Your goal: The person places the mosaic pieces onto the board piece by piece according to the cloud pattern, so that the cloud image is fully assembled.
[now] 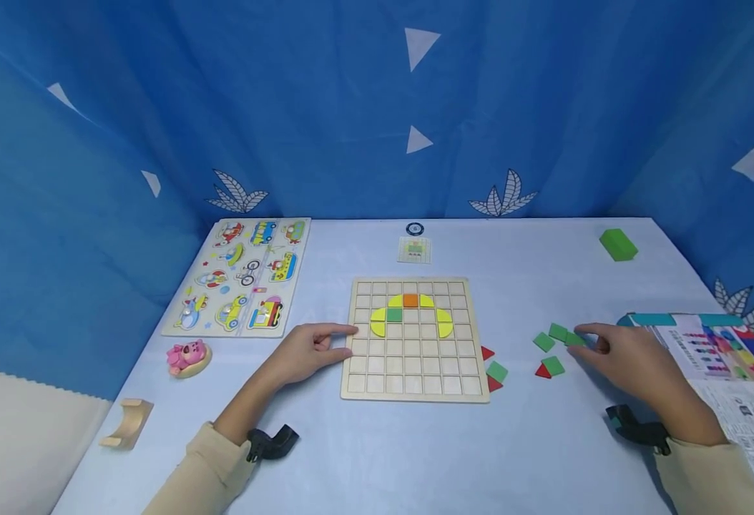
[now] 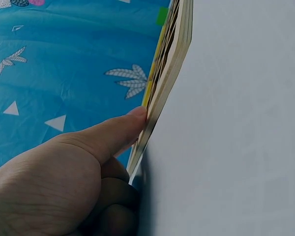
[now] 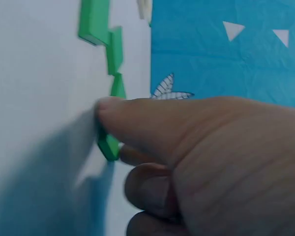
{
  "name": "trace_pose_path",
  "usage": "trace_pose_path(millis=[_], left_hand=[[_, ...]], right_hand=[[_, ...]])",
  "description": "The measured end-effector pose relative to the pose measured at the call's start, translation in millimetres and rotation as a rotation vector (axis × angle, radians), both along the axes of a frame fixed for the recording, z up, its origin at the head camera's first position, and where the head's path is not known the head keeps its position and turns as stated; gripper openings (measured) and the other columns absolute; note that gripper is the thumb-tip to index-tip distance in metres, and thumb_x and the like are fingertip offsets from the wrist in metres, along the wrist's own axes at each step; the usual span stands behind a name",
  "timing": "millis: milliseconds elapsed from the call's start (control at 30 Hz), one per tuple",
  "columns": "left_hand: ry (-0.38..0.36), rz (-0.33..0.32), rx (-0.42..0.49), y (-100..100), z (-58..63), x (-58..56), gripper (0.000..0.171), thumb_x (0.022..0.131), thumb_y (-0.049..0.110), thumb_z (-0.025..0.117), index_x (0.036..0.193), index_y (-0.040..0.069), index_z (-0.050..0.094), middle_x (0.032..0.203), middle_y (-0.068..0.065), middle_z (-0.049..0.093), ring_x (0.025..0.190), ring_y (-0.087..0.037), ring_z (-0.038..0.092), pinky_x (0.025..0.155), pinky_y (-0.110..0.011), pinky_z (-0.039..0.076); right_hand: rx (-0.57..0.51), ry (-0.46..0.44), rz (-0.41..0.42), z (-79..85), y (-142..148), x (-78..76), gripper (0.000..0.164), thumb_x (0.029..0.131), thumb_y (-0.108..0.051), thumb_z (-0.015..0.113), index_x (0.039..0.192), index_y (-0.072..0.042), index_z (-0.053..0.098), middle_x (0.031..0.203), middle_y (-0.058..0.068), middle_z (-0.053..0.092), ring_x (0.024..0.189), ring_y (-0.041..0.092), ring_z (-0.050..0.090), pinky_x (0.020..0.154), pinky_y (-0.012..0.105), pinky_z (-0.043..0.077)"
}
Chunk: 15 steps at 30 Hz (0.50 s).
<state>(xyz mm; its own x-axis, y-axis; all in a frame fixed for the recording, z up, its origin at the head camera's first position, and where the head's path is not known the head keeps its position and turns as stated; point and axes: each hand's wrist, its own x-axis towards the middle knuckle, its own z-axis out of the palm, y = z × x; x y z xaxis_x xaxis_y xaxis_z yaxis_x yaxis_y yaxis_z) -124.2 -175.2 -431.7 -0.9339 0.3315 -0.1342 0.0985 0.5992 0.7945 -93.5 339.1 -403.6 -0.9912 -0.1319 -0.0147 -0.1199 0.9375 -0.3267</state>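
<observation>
A wooden grid board (image 1: pixel 413 366) lies mid-table, bearing yellow quarter-round tiles (image 1: pixel 378 329), an orange square tile (image 1: pixel 410 300) and a green square tile (image 1: pixel 394 315). At its left edge my left hand (image 1: pixel 305 352) touches the rim with thumb and index finger, a gap between the two tips. In the left wrist view the thumb presses on the board's edge (image 2: pixel 168 81). My right hand (image 1: pixel 634 361) pinches a green square tile (image 3: pixel 108 146) between thumb and index finger, low over the table. Beside it lie more green squares (image 1: pixel 544 342) and a red triangle tile (image 1: pixel 543 371).
Red triangles (image 1: pixel 494 384) and a green square touch the board's right side. A pattern card (image 1: pixel 414 249) lies behind it. Left are a vehicle puzzle (image 1: pixel 235 275), a pink figure (image 1: pixel 188 357) and a wooden arch (image 1: pixel 127 424); right, a green block (image 1: pixel 618 244) and a printed box (image 1: pixel 731 400).
</observation>
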Motion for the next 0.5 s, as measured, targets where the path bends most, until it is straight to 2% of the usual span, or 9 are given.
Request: trace_pose_path(millis=[300,400,500], left_hand=[[-0.001,0.001,0.000,-0.9,-0.7,-0.2,0.038,0.091,0.032,0.080,0.128,0.030,0.072,0.055,0.006,0.038,0.050,-0.012,0.034,0.056,-0.027,0.031],[0.001,0.002,-0.005,-0.6,-0.8,-0.7,0.038,0.091,0.032,0.080,0.128,0.030,0.072,0.055,0.006,0.038,0.050,-0.012,0.033,0.055,-0.027,0.031],[0.001,0.004,-0.002,0.1,-0.8,-0.9,0.038,0.091,0.031,0.080,0.127,0.030,0.072,0.055,0.006,0.037,0.050,-0.012,0.033,0.055,-0.027,0.031]], right_hand=[[0.042,-0.021,-0.008,4.3,2.1,1.2,0.040,0.090,-0.027,0.077,0.117,0.002,0.070,0.066,-0.002,0.050,0.061,0.017,0.045,0.048,0.030,0.031],[0.067,0.009,-0.002,10.2,-8.2,1.8,0.041,0.090,-0.028,0.077,0.117,0.002,0.070,0.065,-0.002,0.051,0.059,0.017,0.045,0.048,0.031,0.032],[0.069,0.069,0.039,13.9,-29.1,2.3,0.037,0.089,-0.027,0.079,0.116,-0.002,0.072,0.063,-0.004,0.048,0.055,0.015,0.042,0.048,0.030,0.031]])
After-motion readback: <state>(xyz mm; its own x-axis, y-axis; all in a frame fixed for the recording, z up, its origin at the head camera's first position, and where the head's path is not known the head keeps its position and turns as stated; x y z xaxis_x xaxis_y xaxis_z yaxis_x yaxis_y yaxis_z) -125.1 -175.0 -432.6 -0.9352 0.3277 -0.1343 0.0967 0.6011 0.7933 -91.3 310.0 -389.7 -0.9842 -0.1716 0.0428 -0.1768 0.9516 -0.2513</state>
